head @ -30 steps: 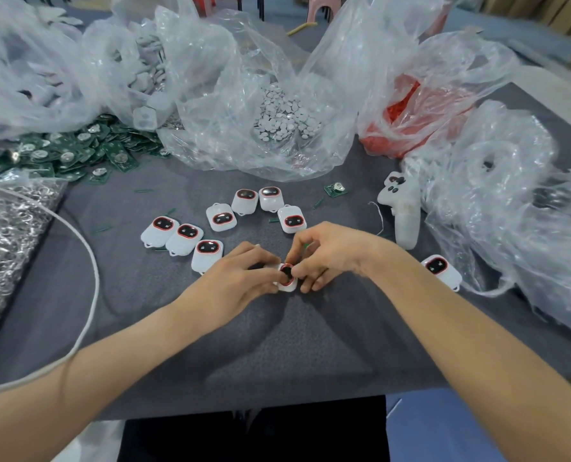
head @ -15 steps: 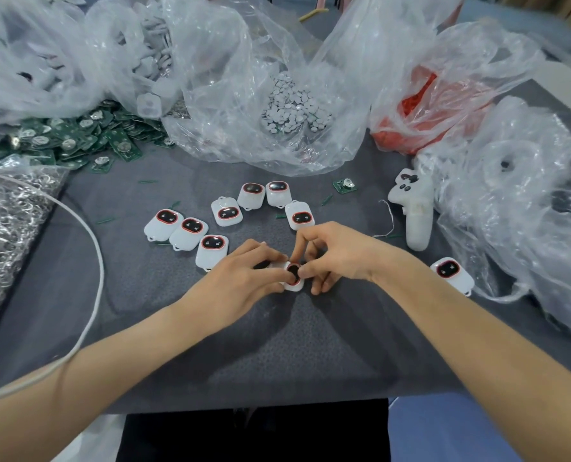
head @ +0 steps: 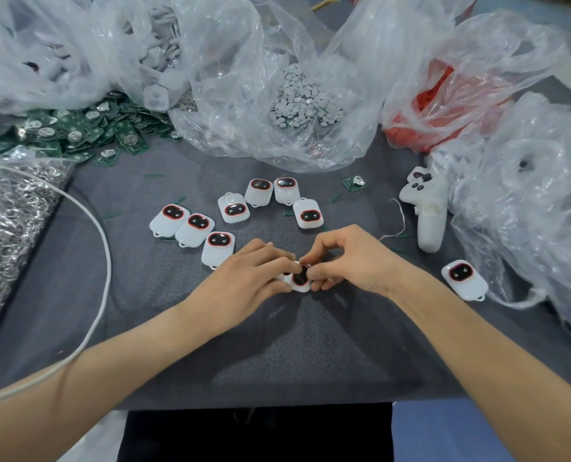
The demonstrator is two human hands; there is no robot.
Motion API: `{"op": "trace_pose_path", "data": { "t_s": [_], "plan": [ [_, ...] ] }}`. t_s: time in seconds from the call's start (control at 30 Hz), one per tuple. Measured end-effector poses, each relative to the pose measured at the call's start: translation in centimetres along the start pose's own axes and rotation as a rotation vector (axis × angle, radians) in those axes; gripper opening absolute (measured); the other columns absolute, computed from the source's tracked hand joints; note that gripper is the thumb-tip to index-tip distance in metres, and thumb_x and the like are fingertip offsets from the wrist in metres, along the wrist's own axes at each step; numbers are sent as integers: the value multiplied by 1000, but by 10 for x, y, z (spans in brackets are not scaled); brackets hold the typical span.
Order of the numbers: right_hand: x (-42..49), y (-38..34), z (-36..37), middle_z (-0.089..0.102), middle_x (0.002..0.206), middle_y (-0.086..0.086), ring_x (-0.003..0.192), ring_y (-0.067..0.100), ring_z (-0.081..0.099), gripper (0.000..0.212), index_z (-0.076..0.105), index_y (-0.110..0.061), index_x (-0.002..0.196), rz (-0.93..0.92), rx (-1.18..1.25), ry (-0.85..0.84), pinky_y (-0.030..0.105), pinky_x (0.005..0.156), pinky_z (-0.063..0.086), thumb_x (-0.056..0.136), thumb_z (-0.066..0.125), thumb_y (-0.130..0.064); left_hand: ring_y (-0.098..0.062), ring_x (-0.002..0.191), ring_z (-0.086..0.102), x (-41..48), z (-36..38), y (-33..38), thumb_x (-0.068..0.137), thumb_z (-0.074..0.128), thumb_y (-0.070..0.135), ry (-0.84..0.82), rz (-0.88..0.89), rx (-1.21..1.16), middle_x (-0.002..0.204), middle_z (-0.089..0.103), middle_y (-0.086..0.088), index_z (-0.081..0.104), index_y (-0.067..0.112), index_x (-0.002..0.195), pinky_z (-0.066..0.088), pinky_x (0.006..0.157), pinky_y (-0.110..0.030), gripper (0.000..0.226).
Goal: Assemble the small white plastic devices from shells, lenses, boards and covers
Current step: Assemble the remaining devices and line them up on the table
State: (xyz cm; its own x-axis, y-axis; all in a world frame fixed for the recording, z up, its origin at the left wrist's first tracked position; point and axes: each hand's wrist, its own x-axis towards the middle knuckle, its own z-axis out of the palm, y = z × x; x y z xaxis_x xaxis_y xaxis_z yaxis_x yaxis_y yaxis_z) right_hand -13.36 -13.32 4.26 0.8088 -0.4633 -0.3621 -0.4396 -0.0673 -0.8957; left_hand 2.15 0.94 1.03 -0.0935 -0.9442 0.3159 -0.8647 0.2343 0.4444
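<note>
- A dark grey mat [head: 310, 345] covers the table. Clear plastic bags of parts ring it from nine o'clock round to three.
- The device in work [head: 300, 284] lies on the mat at the centre. The left hand [head: 244, 278] grips its left side, and the right hand [head: 354, 261] pinches at its dark, red-rimmed lens; both hands are closed on it.
- Risk: uneven fingertip pressure could seat the lens crooked, or pop it loose to skid off among the bags.
- Risk: the left hand lies just beside the nearest finished-looking device [head: 217, 248] at eleven o'clock — a sideways slip would likely shove that row.
- Edges: the table's front edge [head: 277, 403] runs at six o'clock, so a part flicked toward the body could go over it.
- Room: bare mat opens from five to eight o'clock. It is tighter elsewhere — a white cable [head: 100, 261] curves at nine, a white handheld tool [head: 429, 211] stands at two, and a lone device [head: 464, 278] sits at three, against a bag.
</note>
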Motion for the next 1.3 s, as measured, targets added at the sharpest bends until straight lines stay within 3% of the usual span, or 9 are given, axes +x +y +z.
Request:
{"op": "trace_pose_path", "data": {
  "t_s": [0.3, 0.47, 0.57, 0.67, 0.77, 0.93, 1.07, 1.17, 1.3],
  "plan": [
    [-8, -2, 8, 73, 73, 13, 55, 15, 68, 13, 75, -10, 82, -90, -254, 135, 20, 56, 54, 80, 71, 3, -32, 91, 62, 0, 2, -1, 87, 65, 11, 30, 19, 25, 109, 68, -10, 71, 4, 106, 44, 101, -41, 21],
    [-16, -3, 14, 67, 86, 5, 76, 24, 64, 18, 75, -17, 104, -235, -770, 169, 38, 73, 50, 89, 65, -22, -33, 85, 63, 1, 2, 0, 87, 62, 12, 56, 73, 82, 106, 69, -11, 72, 3, 102, 46, 99, -41, 20],
    [-30, 8, 23, 59, 89, 4, 81, 26, 57, 32, 66, -20, 121, -381, -1030, 253, 36, 66, 43, 94, 55, -34, -31, 84, 62, 0, 2, 1, 86, 64, 11, 81, 87, 89, 107, 69, -11, 72, 3, 102, 44, 99, -40, 20],
    [-43, 19, 30, 55, 88, 4, 77, 25, 53, 41, 62, -20, 128, -426, -1028, 305, 37, 63, 43, 91, 56, -38, -31, 88, 62, -2, 4, 0, 85, 68, 10, 79, 89, 83, 110, 68, -9, 71, 4, 104, 44, 98, -38, 20],
    [-42, 27, 26, 48, 102, -3, 91, 18, 46, 50, 47, -30, 140, -333, -1016, 272, 33, 81, 39, 93, 54, -44, -28, 93, 61, 1, 2, -1, 82, 75, 19, 54, 77, 87, 111, 68, -6, 70, 5, 104, 43, 90, -31, 26],
    [-44, 20, 13, 54, 98, -5, 79, 6, 50, 45, 56, -31, 131, -268, -429, 307, 9, 79, 37, 88, 67, -22, -18, 88, 56, 10, -1, 8, 91, 59, 32, 33, 79, 102, 104, 59, -2, 67, 18, 110, 43, 79, -26, 25],
    [-39, 6, -18, 62, 98, -5, 84, 10, 60, 33, 66, -28, 118, -236, -302, 536, 10, 79, 44, 88, 67, -16, -6, 80, 56, 20, 11, 28, 100, 46, 26, 239, -260, -332, 99, 57, 4, 62, 27, 123, 44, 75, -20, 27],
    [-24, -8, -43, 65, 94, -4, 74, -4, 57, 24, 70, -23, 111, -226, -290, 663, 3, 71, 39, 89, 65, -15, -6, 64, 52, 44, 20, 41, 96, 47, 28, 365, -540, -856, 85, 65, 9, 67, 22, 102, 42, 59, -16, 22],
    [-3, -22, -72, 65, 85, -12, 68, -8, 55, 16, 73, -23, 101, -248, -378, 759, 0, 65, 38, 88, 65, -17, -13, 58, 46, 61, 21, 33, 101, 41, 21, 414, -717, -1374, 82, 70, -13, 60, 11, 92, 34, 50, -20, 23]
  ]
}}
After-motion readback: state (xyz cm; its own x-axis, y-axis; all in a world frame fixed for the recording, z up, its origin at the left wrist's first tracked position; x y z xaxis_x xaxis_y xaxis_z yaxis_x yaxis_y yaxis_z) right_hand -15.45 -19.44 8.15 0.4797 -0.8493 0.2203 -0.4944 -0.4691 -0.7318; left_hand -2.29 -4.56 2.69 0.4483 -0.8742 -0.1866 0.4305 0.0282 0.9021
